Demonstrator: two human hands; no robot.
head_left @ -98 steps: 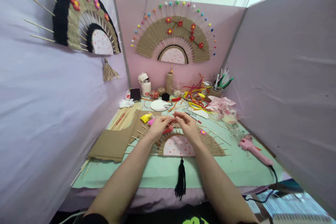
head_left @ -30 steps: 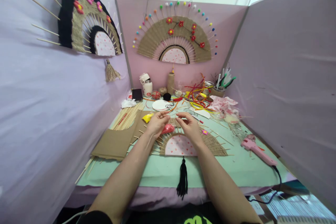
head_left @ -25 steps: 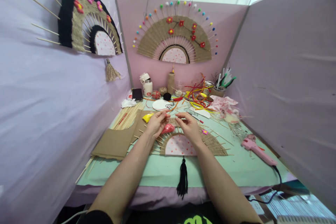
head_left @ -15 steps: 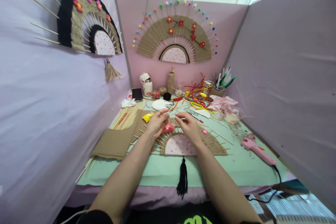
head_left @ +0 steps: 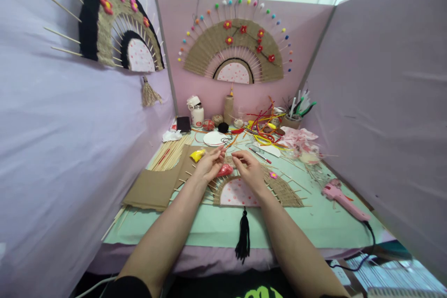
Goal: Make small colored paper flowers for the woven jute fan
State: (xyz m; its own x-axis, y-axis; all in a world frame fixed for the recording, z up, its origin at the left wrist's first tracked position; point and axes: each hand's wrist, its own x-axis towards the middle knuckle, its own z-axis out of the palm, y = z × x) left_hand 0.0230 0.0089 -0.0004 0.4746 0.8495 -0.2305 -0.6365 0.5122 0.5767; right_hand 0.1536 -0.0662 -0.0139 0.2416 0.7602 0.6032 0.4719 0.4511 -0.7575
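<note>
A woven jute fan (head_left: 283, 194) with a pink dotted half-circle and a black tassel (head_left: 242, 237) lies on the green mat (head_left: 216, 223). Above its top edge hover both of my hands. My left hand (head_left: 208, 165) has its fingertips pinched together on something too small to name, with a red lump of clay (head_left: 225, 170) under its palm. My right hand (head_left: 248, 170) is pinched too, fingertips close to the left ones. A small pink flower (head_left: 273, 175) rests on the fan to the right.
A pink glue gun (head_left: 340, 198) with its cord lies at the right. Brown card (head_left: 153, 187) and bamboo sticks (head_left: 171, 151) sit left, a yellow clay piece (head_left: 197, 154) beside them. Pipe cleaners (head_left: 261, 128), jars and a pen cup (head_left: 291, 118) crowd the back. Finished fans hang on the walls.
My hands have stayed over the fan's top edge, fingertips shifting slightly closer together. The red clay now shows under my left palm. The view has drifted a little.
</note>
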